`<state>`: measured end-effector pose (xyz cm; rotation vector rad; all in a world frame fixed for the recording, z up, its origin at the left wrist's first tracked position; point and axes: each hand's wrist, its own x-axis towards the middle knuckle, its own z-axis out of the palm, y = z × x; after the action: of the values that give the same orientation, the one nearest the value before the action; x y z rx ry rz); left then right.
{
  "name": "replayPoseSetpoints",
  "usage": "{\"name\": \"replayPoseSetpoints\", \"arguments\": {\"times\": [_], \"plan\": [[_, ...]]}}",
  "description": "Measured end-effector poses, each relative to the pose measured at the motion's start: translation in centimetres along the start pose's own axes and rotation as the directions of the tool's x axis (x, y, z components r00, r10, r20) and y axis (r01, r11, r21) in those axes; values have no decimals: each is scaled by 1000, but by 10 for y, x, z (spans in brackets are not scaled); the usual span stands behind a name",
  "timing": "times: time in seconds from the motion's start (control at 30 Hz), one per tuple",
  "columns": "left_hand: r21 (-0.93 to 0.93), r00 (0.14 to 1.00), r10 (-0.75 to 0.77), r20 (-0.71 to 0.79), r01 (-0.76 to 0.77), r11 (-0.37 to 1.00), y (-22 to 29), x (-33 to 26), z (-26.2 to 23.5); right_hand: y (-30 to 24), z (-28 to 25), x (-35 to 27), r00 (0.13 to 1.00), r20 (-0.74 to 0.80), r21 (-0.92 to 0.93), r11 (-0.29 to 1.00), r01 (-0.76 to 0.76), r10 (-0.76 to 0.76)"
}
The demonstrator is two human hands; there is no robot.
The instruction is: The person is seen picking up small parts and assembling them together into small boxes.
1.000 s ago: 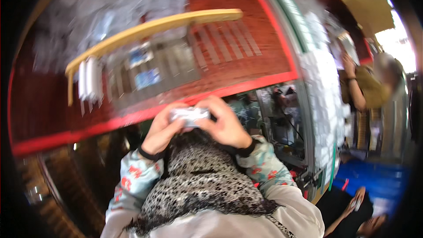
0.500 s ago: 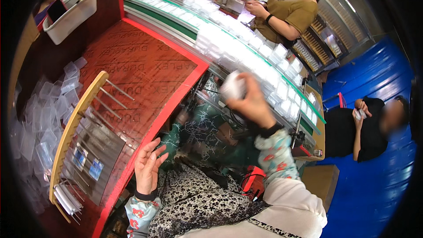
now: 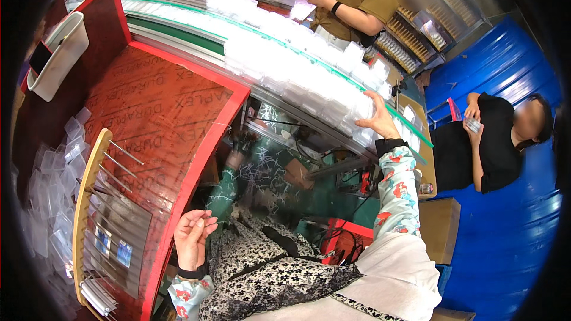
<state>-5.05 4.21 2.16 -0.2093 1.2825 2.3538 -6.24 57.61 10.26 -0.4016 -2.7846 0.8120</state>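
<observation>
My right hand (image 3: 382, 120) reaches across to the near edge of a lit conveyor, its thumb and fingers around the end of a clear plastic box (image 3: 359, 110). That box stands among rows of similar clear boxes (image 3: 297, 92). Lower left, my left hand (image 3: 193, 239) hovers beside the red-edged board, with its fingers curled and the thumb against them. Something thin and pale seems to stick out by its fingertips, too small to name. Near that hand, a wooden rack with metal rods (image 3: 89, 214) lies on the reddish board (image 3: 160, 98).
Loose clear plastic pieces (image 3: 53, 184) pile up at the far left. A white bin (image 3: 59, 56) hangs at the upper left. Across the conveyor (image 3: 172, 15) a person in an olive shirt (image 3: 363, 0) works; another in black (image 3: 505, 142) sits at the right. A cardboard box (image 3: 439, 229) stands below.
My right hand has moved right and away from me, from holding a blurred white thing to the clear box on the conveyor. My left hand's fingers have curled in. The view has shifted.
</observation>
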Motion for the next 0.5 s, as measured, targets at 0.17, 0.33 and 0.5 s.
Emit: {"name": "replayPoseSetpoints", "arguments": {"times": [0.17, 0.33, 0.5], "plan": [[-1, 999, -31, -21, 31, 1000, -3, -4, -5, -4, 23, 5, 991, -17, -35, 991, 131, -132], [-7, 999, -15, -43, 15, 1000, -4, -17, -33, 7, 32, 8, 958, 52, -212, 934, 288, -284], [-76, 967, 68, -247, -90, 993, -6, -64, -97, -13, 29, -14, 902, -116, -480, 819, 315, -416]]}}
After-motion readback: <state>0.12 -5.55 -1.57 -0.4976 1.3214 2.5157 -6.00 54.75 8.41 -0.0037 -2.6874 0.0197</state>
